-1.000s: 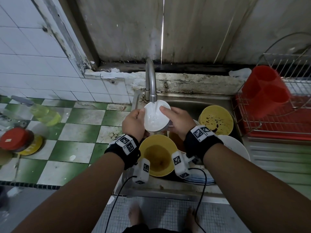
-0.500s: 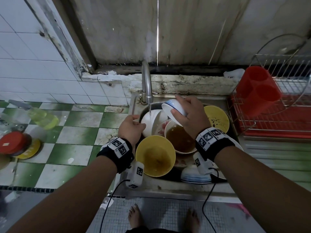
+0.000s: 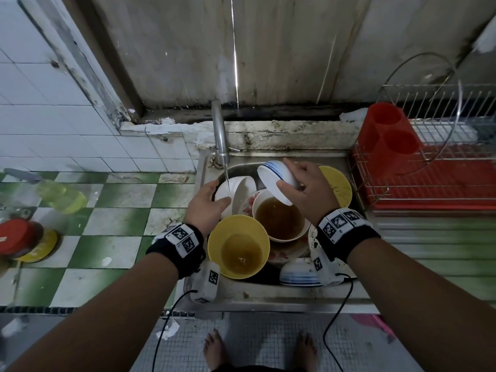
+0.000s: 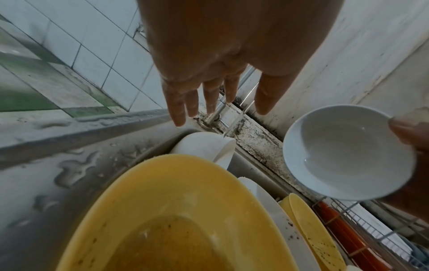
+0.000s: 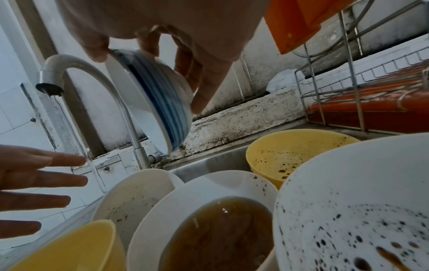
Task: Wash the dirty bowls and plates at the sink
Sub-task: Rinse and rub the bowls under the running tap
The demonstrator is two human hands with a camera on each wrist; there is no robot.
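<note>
My right hand (image 3: 300,189) grips a small white bowl with blue stripes (image 3: 273,181) (image 5: 157,102) (image 4: 343,155), tilted on its side above the sink (image 3: 268,294). My left hand (image 3: 209,202) (image 4: 216,88) is open, fingers straight, beside the thin stream from the tap (image 3: 220,135). Below lie a white bowl of brown water (image 3: 279,216) (image 5: 216,229), a yellow bowl of murky water (image 3: 239,245) (image 4: 176,220), a tilted white bowl (image 3: 236,194) under the stream, a speckled yellow bowl (image 3: 338,186) and a speckled white plate (image 5: 359,210).
A red drying rack (image 3: 434,178) with wire frame and a red cutlery holder (image 3: 386,135) stands right of the sink. On the green-checked counter left are a soap bottle (image 3: 59,194) and a red-lidded jar (image 3: 16,237). An upturned striped bowl (image 3: 298,272) sits at the sink's front.
My right hand carried the striped bowl out of the stream, to the right, and tipped it over. My left hand let go of it and now hovers open by the water.
</note>
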